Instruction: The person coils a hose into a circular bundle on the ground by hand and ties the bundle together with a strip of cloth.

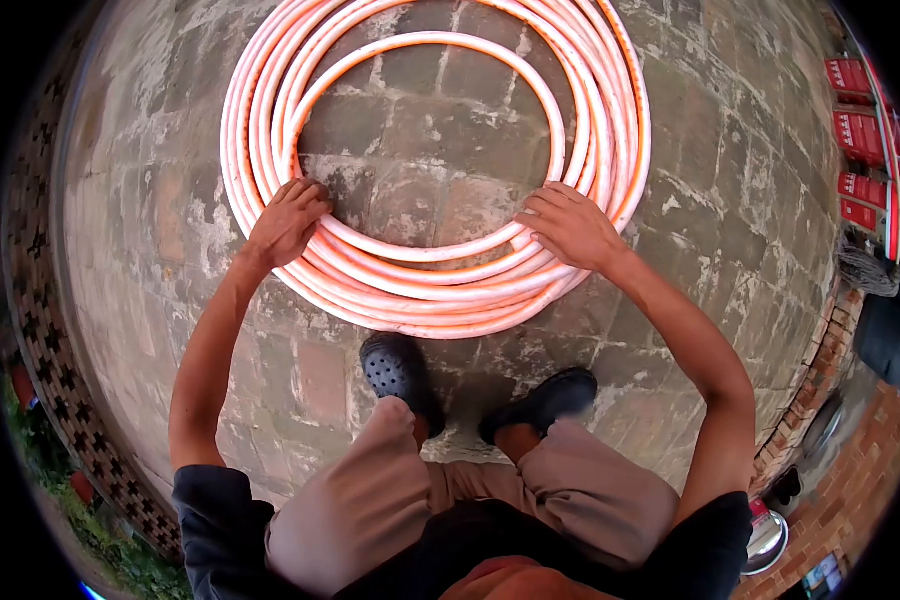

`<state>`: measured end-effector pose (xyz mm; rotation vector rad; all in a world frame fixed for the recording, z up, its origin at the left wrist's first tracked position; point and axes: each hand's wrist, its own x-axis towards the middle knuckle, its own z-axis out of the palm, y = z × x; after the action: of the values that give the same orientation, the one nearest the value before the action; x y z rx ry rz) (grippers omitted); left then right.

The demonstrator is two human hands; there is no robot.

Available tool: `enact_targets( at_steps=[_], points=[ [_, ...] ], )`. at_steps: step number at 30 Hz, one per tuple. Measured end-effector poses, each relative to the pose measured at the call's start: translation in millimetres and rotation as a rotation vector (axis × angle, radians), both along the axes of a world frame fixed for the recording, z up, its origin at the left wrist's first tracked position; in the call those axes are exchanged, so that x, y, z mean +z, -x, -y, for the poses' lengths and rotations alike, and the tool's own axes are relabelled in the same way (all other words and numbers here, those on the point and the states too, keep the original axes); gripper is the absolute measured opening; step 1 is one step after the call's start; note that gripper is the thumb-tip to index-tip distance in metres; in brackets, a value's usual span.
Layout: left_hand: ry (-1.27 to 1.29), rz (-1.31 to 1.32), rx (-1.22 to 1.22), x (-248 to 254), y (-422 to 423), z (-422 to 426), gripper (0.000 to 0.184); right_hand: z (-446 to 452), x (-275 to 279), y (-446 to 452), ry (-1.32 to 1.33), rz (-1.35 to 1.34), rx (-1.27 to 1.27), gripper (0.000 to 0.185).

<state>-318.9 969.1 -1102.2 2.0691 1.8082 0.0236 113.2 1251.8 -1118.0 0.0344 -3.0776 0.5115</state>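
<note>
A large coil of pinkish-white and orange hose [410, 298] lies on the paved ground in front of my feet, its far edge cut off by the top of the head view. My left hand [290, 220] is closed over the coil's inner turns on the left side. On the opposite side, my right hand [573, 226] grips the inner turns, fingers curled over them toward the centre. Both palms face down, so the undersides of the fingers and the thumbs are mostly hidden. One smaller loop sits inside the thicker bundle of turns.
My feet in dark clogs [395, 370] stand just behind the coil's near edge. Worn stone paving [720, 250] surrounds it. Red crates or boxes [860, 138] stand at the far right, beside a brick edge [805, 390]. A patterned lattice wall [55, 350] runs along the left.
</note>
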Motion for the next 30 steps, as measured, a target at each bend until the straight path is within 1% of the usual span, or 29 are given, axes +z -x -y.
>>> enact_targets(
  at_steps=[2,4,5,6,7,9,10,11,12,13,15,16,18,20,22,24,26,27,28,29,30],
  points=[
    [-0.021,0.048,0.048,9.0,-33.9,-0.5,0.036,-9.0,0.9,-0.2,-0.018,0.029,-0.026,0.029],
    [-0.019,0.161,0.034,7.7,-76.7,2.4,0.046,-23.3,13.3,-1.7,-0.036,0.041,-0.085,0.028],
    [-0.021,0.2,0.02,6.3,-98.2,3.5,0.051,-37.3,14.1,-4.6,-0.082,-0.081,-0.204,0.027],
    [-0.026,0.237,0.011,4.3,-118.8,3.1,0.056,-52.0,15.3,-11.6,-0.077,-0.189,-0.456,0.025],
    [-0.02,0.252,0.007,1.4,-136.1,0.9,0.058,-70.8,8.9,-16.0,-0.15,-0.239,-0.724,0.029],
    [-0.007,0.275,0.015,2.7,-165.5,-7.1,0.063,-117.3,-28.9,-26.1,-0.315,-0.275,-1.256,0.036],
    [-0.008,0.299,0.018,-0.9,-177.4,-12.6,0.064,-142.4,-52.5,-30.1,-0.321,-0.289,-1.257,0.036],
    [-0.023,0.296,-0.026,-2.0,-184.9,-23.4,0.064,-166.3,-75.8,-33.8,-0.184,-0.201,-1.44,0.041],
    [-0.036,0.291,-0.072,-1.3,-190.2,-35.2,0.064,-179.9,-85.5,-34.6,-0.036,-0.109,-1.616,0.047],
    [-0.044,0.279,-0.078,2.0,-192.4,-50.8,0.064,-185.0,-82.6,-29.8,-0.033,-0.126,-1.621,0.047],
    [-0.08,0.28,-0.163,8.9,-188.7,-88.5,0.066,-191.1,-79.4,-12.8,0.222,-0.054,-1.575,0.051],
    [-0.086,0.267,-0.169,16.2,-184.4,-109.5,0.066,-185.9,-69.6,-1.7,0.226,-0.069,-1.578,0.051],
    [-0.133,0.206,-0.161,27.8,-174.5,-153.4,0.07,-159.8,-46.1,14.5,0.035,-0.113,-1.437,0.044],
    [-0.249,0.262,-0.021,27.3,-170.0,-199.2,0.079,-119.9,2.4,23.9,0.092,-0.265,-1.232,0.035],
    [-0.432,0.36,0.11,38.9,-169.9,-248.0,0.087,-69.2,53.8,22.9,0.083,-0.307,-0.946,0.025],
    [-0.712,0.186,0.091,45.2,-163.5,-298.9,0.087,-22.1,84.3,4.8,0.107,-0.338,-0.655,0.027],
    [-0.701,0.059,-0.064,52.3,-133.9,-339.4,0.067,14.4,121.3,-26.7,0.137,-0.338,-0.461,0.025],
    [-0.679,0.004,-0.236,55.7,-109.1,-355.8,0.033,26.0,131.0,-47.4,0.143,-0.359,-0.372,0.026],
    [-0.619,-0.009,-0.317,65.0,-90.3,-364.7,0.008,34.7,139.7,-71.6,0.149,-0.377,-0.283,0.027],
    [-0.533,-0.045,-0.373,59.3,-65.1,-373.2,0.01,43.9,149.7,-97.6,0.188,-0.365,-0.233,0.023],
    [-0.398,-0.17,-0.432,57.4,-34.5,-378.1,0.012,53.0,160.7,-126.9,0.226,-0.353,-0.185,0.019]
  ],
)
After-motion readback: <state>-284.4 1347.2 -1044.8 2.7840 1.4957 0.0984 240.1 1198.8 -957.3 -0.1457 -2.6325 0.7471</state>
